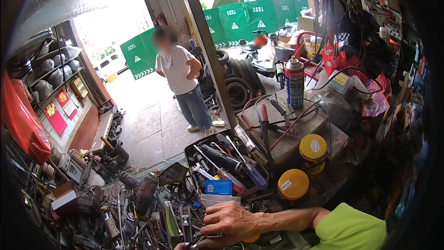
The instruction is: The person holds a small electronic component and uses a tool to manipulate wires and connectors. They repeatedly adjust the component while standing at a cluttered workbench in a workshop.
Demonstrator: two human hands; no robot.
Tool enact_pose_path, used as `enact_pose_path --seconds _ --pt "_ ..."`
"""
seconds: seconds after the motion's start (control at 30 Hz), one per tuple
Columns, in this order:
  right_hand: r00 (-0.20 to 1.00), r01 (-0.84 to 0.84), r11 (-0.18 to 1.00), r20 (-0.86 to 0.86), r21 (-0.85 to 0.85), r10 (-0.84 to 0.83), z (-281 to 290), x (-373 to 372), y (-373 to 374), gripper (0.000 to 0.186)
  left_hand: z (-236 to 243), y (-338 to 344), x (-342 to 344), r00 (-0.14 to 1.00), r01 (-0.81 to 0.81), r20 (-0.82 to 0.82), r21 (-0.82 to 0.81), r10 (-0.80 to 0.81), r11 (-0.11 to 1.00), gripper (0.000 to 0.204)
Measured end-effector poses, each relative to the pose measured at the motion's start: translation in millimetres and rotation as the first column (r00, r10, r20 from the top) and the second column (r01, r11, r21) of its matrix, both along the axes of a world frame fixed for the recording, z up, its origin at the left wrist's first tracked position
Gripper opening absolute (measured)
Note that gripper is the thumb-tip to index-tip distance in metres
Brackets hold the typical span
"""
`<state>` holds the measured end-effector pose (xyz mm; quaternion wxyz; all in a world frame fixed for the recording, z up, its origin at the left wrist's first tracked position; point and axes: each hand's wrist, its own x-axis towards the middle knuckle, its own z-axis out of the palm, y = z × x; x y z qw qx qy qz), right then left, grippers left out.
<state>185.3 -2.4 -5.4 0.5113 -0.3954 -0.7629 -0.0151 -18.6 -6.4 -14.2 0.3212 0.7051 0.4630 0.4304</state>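
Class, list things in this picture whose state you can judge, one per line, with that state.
Right hand: fingers bent, back upward; any grip hidden
Tool box: open, filled
Blue-handled screwdriver: lying in the tool box
Blue card: printed side showing
Spray can: upright
Nearer yellow tub: lid on
Farther yellow tub: lid on
Black bucket: open
Person: standing

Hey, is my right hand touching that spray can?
Apart. The head view shows the spray can standing well beyond the right hand, with a wide gap plainly visible between them.
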Motion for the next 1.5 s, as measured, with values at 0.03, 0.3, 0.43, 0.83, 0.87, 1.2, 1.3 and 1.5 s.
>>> enact_pose_path --seconds 0.03,0.3,0.43,0.83,0.87,1.2,1.3,1.5 --pt "1.000 -0.015 0.999 0.003 -0.030 0.015 0 -1 0 0.028 0 0 0 1.000 0.003 -0.023 0.005 -0.003 1.000 0.017" --pt "0.999 -0.052 0.998 -0.004 -0.024 0.052 -13 -6 4 0.027 6 -1 5 1.000 -0.005 0.007 0.010 0.005 1.000 0.016" --pt "0.990 -0.117 0.989 -0.086 -0.091 0.109 -22 -12 8 0.025 6 -1 6 0.997 -0.031 0.065 -0.034 0.033 0.999 0.016" --pt "0.905 -0.298 0.849 -0.413 -0.436 0.105 -20 -36 -1 0.014 -14 7 3 0.940 -0.095 0.308 -0.181 0.148 0.979 0.021" --pt "0.903 -0.311 0.844 -0.414 -0.437 0.118 -21 -37 -1 0.013 -11 4 1 0.942 -0.086 0.307 -0.174 0.137 0.981 0.021" --pt "0.755 -0.544 0.664 -0.645 -0.513 0.120 -25 -49 -7 0.017 -7 0 1 0.937 -0.085 0.328 -0.125 0.122 0.989 0.019" --pt "0.786 -0.517 0.700 -0.597 -0.493 0.160 -23 -45 -6 0.017 -5 1 2 0.951 -0.087 0.292 -0.055 0.099 0.995 0.019" --pt "0.934 -0.281 0.939 -0.283 -0.198 0.220 -12 -27 3 0.018 -18 4 -5 0.975 -0.222 0.053 0.333 0.217 0.916 0.018"
